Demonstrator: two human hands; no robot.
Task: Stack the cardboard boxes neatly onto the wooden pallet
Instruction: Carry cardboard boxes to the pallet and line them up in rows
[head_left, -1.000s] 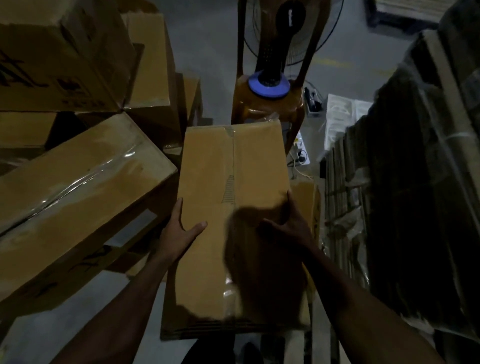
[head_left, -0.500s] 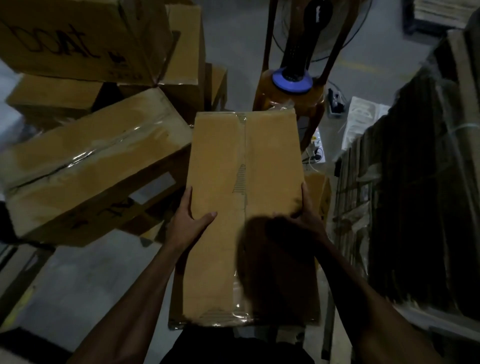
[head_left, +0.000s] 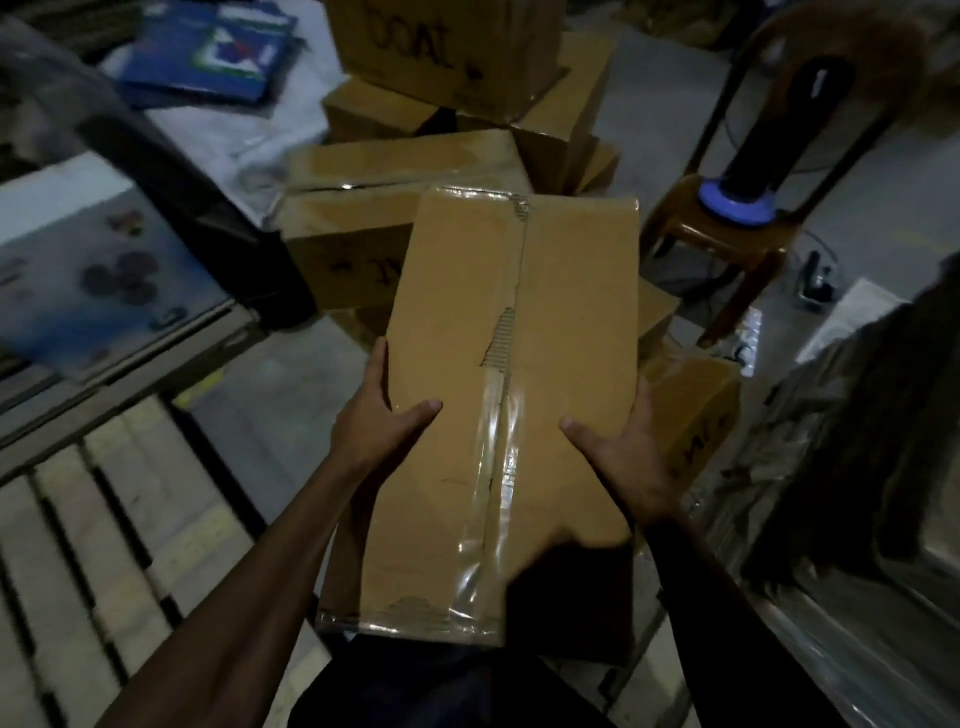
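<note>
Cardboard box being carried lengthwise at waist height, wooden pallet lying low to the left. Possibly snagging a slat edge on swinging over, or slipping where tape is peeling. Left hand spread, clamping the left side; right hand spread, pressing the right.

Taped brown cardboard box held lengthwise above floor, slatted wooden pallet lower left.

1 head-worn view, facing forward and down, close over hands and held box.
</note>
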